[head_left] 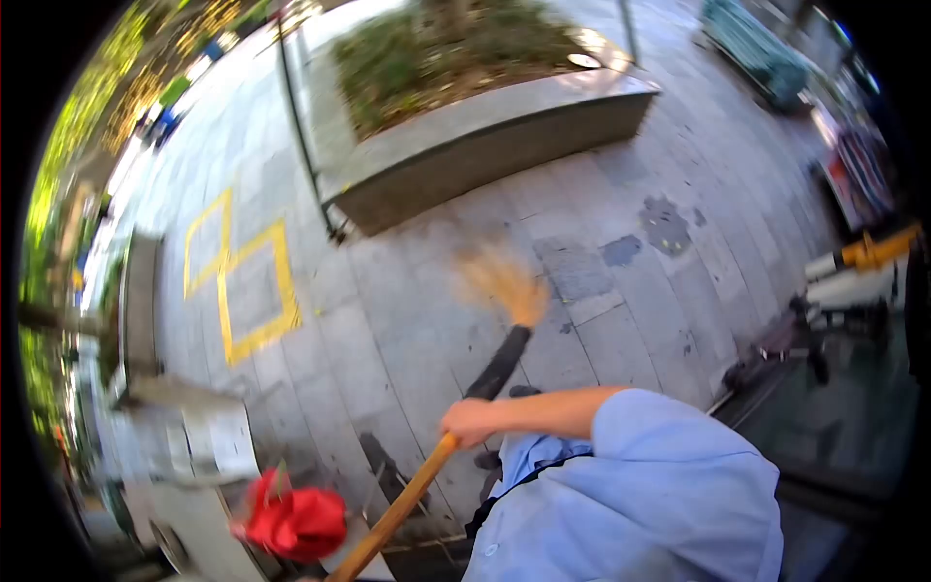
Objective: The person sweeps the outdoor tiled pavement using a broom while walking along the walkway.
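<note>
My right hand [469,423], at the end of a short blue sleeve, is closed around the wooden handle [407,495] of a broom. Past the hand, a black section [499,363] of the handle runs up to the tan bristles [502,283]. These are smeared by motion over the grey paving [417,330], close to a darker square patch [572,269]. Toward the bottom edge the handle leaves the picture. My left hand does not show. Parts of my dark shoes [488,460] appear just beyond my belt.
A stone planter [504,155] with shrubs stands ahead, beside a thin post [303,136]. Yellow lines [260,341] mark the ground at left. A red crumpled bundle [296,519] is at lower left. A scooter-like object [815,335] and a teal covered object [752,53] are at right.
</note>
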Motion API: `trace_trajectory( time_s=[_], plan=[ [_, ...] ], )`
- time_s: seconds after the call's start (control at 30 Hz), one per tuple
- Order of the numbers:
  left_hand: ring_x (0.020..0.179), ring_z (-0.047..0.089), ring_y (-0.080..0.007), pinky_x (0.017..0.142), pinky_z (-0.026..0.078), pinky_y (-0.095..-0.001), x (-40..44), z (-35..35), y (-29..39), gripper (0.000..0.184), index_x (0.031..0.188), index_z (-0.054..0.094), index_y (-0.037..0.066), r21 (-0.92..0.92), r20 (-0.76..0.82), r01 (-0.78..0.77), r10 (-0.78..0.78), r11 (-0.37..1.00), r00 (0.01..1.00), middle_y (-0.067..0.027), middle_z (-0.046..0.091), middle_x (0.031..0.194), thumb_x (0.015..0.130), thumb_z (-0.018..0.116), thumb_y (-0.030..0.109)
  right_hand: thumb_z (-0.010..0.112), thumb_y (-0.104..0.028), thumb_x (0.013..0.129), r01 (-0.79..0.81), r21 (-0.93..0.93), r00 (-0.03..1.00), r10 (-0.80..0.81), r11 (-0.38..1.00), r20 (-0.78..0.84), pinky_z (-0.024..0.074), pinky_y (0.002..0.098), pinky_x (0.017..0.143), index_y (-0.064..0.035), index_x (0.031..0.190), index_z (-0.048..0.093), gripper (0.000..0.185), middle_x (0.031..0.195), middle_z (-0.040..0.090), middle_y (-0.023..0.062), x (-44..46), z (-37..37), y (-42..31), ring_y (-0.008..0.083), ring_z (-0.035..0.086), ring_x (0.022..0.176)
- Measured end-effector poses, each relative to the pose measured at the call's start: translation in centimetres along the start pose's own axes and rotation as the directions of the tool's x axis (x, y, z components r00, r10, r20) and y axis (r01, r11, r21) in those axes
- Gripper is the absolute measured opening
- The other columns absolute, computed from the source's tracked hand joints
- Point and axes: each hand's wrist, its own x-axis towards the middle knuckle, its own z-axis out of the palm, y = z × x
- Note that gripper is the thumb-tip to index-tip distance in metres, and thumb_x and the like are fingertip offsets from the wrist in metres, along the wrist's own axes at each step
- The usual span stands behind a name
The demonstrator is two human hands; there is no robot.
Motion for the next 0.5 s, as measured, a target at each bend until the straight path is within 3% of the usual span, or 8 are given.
trace_trajectory(
  time_s=[0.03,0.07,0.1,0.17,0.23,0.33,0.43,0.5],
  plan=[
    [0.042,0.039,-0.0138,0.045,0.043,-0.03,-1.8,5.8,-1.2,0.018,0.099,0.049,0.002,-0.01,-0.114,0.149,-0.149,0.989,0.982,-0.0001,0.034,0.05,0.086,0.045,0.014,0.064,-0.019,0.067,-0.12,-0.015,0.992,0.119,0.993,-0.051,0.0493,0.0454,0.066,-0.0122,0.084,0.065,0.019,0.076,0.065,0.013,-3.0,-1.5,3.3,0.0347,0.062,0.076],
    [0.057,0.048,-0.0156,0.062,0.047,-0.0332,-3.4,7.3,-3.3,0.028,0.103,0.048,-0.001,0.067,0.228,0.141,-0.153,0.988,0.962,-0.0068,0.05,0.069,0.076,0.052,0.005,0.064,-0.019,0.067,-0.17,-0.048,0.979,0.163,0.984,-0.125,0.0494,0.0452,0.065,-0.0123,0.085,0.065,0.02,0.077,0.065,0.0126,-5.7,-2.7,7.5,0.0346,0.062,0.075],
    [0.063,0.053,-0.0189,0.069,0.05,-0.0381,-4.3,8.7,-6.2,0.032,0.111,0.045,-0.002,-0.024,0.382,0.271,-0.241,0.962,0.892,-0.0078,0.051,0.067,0.08,0.05,0.005,0.064,-0.019,0.066,-0.264,-0.026,0.949,0.255,0.964,-0.187,0.0493,0.0451,0.065,-0.0124,0.086,0.065,0.02,0.078,0.065,0.0123,-8.5,-4.0,11.3,0.0344,0.062,0.076],
    [0.068,0.056,-0.0201,0.072,0.051,-0.0383,-6.8,13.0,-9.5,0.035,0.116,0.044,-0.001,-0.031,0.623,0.273,-0.196,0.961,0.758,-0.0078,0.052,0.066,0.083,0.05,0.007,0.062,-0.018,0.067,-0.408,-0.146,0.853,0.32,0.901,-0.412,0.0486,0.0437,0.066,-0.0118,0.078,0.064,0.013,0.073,0.064,0.0123,-14.2,-6.5,16.5,0.0321,0.062,0.073],
    [0.069,0.056,-0.0205,0.072,0.051,-0.0379,-8.6,16.3,-8.6,0.035,0.117,0.044,-0.001,-0.095,0.69,0.287,-0.144,0.953,0.709,-0.0075,0.052,0.066,0.083,0.049,0.007,0.062,-0.017,0.065,-0.49,-0.102,0.698,0.32,0.865,-0.641,0.045,0.0397,0.073,-0.0124,0.071,0.059,0.008,0.071,0.062,0.0096,-19.6,-9.1,16.4,0.0298,0.061,0.075],
    [0.069,0.057,-0.0214,0.071,0.05,-0.0375,-9.3,18.9,-8.9,0.035,0.117,0.044,0.0,-0.182,0.81,0.338,-0.054,0.923,0.584,-0.0072,0.052,0.066,0.083,0.048,0.008,0.063,-0.017,0.064,-0.527,-0.055,0.561,0.298,0.848,-0.773,0.0441,0.0404,0.07,-0.0123,0.068,0.056,0.009,0.07,0.061,0.009,-24.3,-8.4,15.7,0.0306,0.059,0.075],
    [0.068,0.058,-0.0244,0.071,0.051,-0.0377,-9.0,21.7,-9.3,0.035,0.116,0.045,0.0,-0.256,0.889,0.368,0.068,0.894,0.453,-0.008,0.053,0.066,0.082,0.048,0.006,0.063,-0.015,0.063,-0.59,0.095,0.276,0.311,0.802,-0.909,0.0408,0.0429,0.065,-0.0113,0.061,0.052,0.012,0.067,0.057,0.0103,-26.7,-4.7,14.5,0.0321,0.056,0.071],
    [0.067,0.059,-0.0271,0.07,0.051,-0.0385,-9.9,24.2,-9.4,0.035,0.115,0.045,-0.002,-0.178,0.965,0.526,0.044,0.832,0.257,-0.0095,0.054,0.065,0.081,0.05,0.006,0.065,-0.016,0.065,-0.6,0.196,0.188,0.375,0.775,-0.908,0.0391,0.0437,0.062,-0.0105,0.06,0.05,0.017,0.065,0.054,0.0107,-28.1,-0.7,14.2,0.0327,0.054,0.067]
  ],
)
